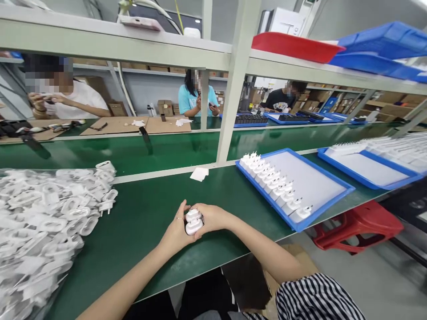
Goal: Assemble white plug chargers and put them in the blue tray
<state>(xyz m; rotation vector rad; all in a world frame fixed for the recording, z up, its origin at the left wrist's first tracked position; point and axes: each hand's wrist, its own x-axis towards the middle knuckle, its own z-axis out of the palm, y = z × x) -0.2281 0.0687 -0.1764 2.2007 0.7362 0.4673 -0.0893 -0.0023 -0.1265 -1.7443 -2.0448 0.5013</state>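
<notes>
Two white plug adapters (pixel 194 222) are pressed together between my hands above the green table. My left hand (pixel 177 230) wraps round them from the left, thumb up along their side. From the right, my right hand (pixel 211 218) closes on the same pair, with its fingers at their top and lower edge. Which adapter each hand bears on is partly hidden by the fingers. To the right lies a blue tray (pixel 333 195) with rows of white plug adapters (pixel 271 182), pins up, along its left side. A heap of loose white plastic parts (pixel 43 222) covers the left of the table.
White paper slips (pixel 199 174) lie near the shelf post (pixel 230 98). A second blue tray (pixel 370 171) stands farther right, above a red stool (pixel 360 226). Across the green belt (pixel 173 151), several people work. The overhead shelf carries a red tray (pixel 296 46) and blue trays (pixel 383 42).
</notes>
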